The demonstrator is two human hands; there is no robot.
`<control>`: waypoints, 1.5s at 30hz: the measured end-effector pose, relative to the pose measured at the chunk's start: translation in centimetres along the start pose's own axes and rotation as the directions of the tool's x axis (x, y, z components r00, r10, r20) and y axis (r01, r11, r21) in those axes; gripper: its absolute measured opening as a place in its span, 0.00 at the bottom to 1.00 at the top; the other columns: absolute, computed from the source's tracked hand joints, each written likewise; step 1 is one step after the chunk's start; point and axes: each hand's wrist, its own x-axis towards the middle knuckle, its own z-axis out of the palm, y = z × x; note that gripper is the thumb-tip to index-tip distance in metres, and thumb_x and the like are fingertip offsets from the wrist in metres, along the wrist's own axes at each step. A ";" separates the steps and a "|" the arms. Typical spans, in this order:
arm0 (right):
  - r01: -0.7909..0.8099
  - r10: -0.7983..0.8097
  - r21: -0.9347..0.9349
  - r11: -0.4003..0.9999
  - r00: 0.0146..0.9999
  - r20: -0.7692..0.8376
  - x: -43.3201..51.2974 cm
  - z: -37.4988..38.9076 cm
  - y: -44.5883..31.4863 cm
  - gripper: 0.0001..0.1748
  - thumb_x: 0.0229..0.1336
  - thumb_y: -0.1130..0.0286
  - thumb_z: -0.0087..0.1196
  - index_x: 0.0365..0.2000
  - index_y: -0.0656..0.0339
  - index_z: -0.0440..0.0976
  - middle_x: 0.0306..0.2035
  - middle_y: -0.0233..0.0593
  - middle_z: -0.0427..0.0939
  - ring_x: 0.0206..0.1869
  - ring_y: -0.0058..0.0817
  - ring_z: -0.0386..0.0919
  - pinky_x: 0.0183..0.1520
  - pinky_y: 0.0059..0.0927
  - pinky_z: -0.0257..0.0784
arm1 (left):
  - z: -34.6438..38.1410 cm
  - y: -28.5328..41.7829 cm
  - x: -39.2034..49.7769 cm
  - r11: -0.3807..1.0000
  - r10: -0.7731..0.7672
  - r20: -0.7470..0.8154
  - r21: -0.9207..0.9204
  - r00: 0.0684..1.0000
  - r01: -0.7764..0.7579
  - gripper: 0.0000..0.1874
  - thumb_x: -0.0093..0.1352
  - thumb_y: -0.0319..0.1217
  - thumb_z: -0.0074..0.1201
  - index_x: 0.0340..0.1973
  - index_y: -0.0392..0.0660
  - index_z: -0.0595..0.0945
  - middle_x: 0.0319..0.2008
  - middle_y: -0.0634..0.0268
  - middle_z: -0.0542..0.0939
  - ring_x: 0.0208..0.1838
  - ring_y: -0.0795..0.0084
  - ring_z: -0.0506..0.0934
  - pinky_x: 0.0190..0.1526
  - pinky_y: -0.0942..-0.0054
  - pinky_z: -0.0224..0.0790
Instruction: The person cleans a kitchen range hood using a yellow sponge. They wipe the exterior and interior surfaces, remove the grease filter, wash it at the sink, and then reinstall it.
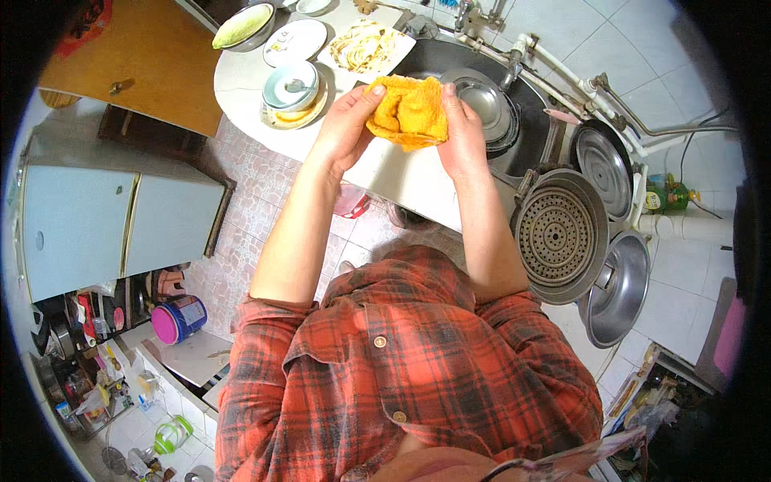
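Between my two hands a yellow terry cloth [409, 113] is spread out above the counter's front edge. My left hand [349, 123] grips its left side with the thumb on top. On its right side my right hand [462, 129] holds the edge, thumb pointing up. Behind the cloth is a dark sink [536, 123]; a round metal lid or dish [480, 103] lies in it, partly covered by my right hand. Left of the cloth, a pale blue bowl [283, 90] with a spoon in it stands on a stained plate [313, 114].
A food-smeared square plate [397, 51], an oval plate [295, 42] and a bowl with a pale green vegetable [244, 27] stand on the white counter [241, 78]. At right are a perforated steamer pot [557, 235], a metal basin [620, 289] and a leaning lid [602, 159]. Pipes [566, 72] run along the wall.
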 end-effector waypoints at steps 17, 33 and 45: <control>0.608 -0.399 -0.620 0.496 0.794 0.459 -1.0 1.5 5.8 0.15 0.52 0.73 0.62 0.42 0.61 0.78 0.39 0.36 0.75 0.35 0.21 0.75 0.37 0.22 0.73 | -2.7 -1.2 -2.8 0.930 0.368 -0.462 0.193 0.807 -0.314 0.12 0.74 0.36 0.46 0.44 0.39 0.75 0.38 0.63 0.79 0.40 0.74 0.77 0.43 0.73 0.72; 0.879 0.499 -0.411 -0.241 0.475 0.724 -14.5 11.0 -17.0 0.08 0.37 0.73 0.55 0.23 0.66 0.74 0.22 0.45 0.73 0.23 0.34 0.77 0.24 0.32 0.71 | -4.9 0.6 -7.1 0.944 0.310 -0.502 0.060 0.808 -0.325 0.17 0.75 0.40 0.42 0.52 0.42 0.70 0.52 0.60 0.74 0.56 0.64 0.73 0.58 0.61 0.66; 0.825 0.603 -0.494 -0.276 0.548 0.579 -17.2 8.6 -18.9 0.12 0.43 0.67 0.57 0.26 0.66 0.76 0.25 0.48 0.77 0.28 0.38 0.79 0.31 0.36 0.73 | -2.8 1.3 -5.5 0.964 0.252 -0.386 0.017 0.887 -0.266 0.16 0.75 0.37 0.41 0.54 0.42 0.69 0.51 0.60 0.74 0.55 0.64 0.74 0.59 0.60 0.66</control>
